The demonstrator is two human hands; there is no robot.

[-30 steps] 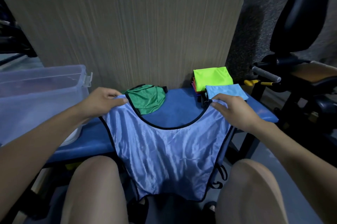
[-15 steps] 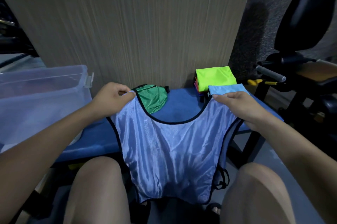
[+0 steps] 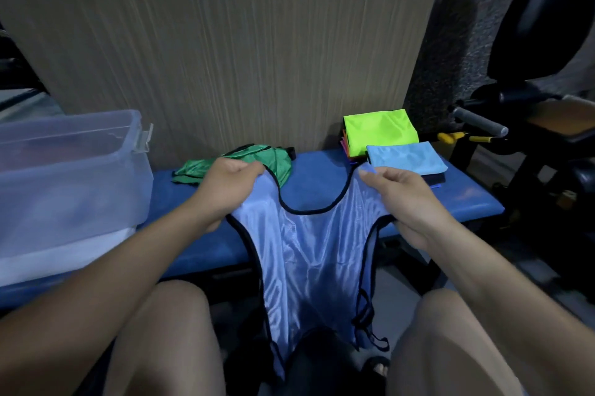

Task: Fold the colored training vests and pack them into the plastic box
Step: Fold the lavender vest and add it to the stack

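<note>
Your left hand [image 3: 230,184] and right hand [image 3: 397,199] each pinch a shoulder strap of the light blue vest [image 3: 309,250]. It lies over the blue bench [image 3: 450,199] edge, long axis 12-to-6, neckline at 12, hem hanging between your knees. Clear plastic box [image 3: 74,176] sits at 9.

- the light blue vest [image 3: 309,254] is thin shiny mesh cloth, kinda satiny, catching light in streaks, with matt black edging
- green vest [image 3: 273,162] behind it looks like the same glossy fabric, all crumpled
- neon yellow vest [image 3: 380,133] and folded sky blue vest [image 3: 405,159] are smooth with a soft sheen
- plastic box [image 3: 64,176] is clear, slightly frosted plastic, smooth walls
- blue bench [image 3: 463,199] has a padded vinyl-looking top, low sheen
- panel [image 3: 225,41] behind has a matt, finely ribbed woodgrain look
- grey handle [image 3: 479,122] looks like rough foam
</note>
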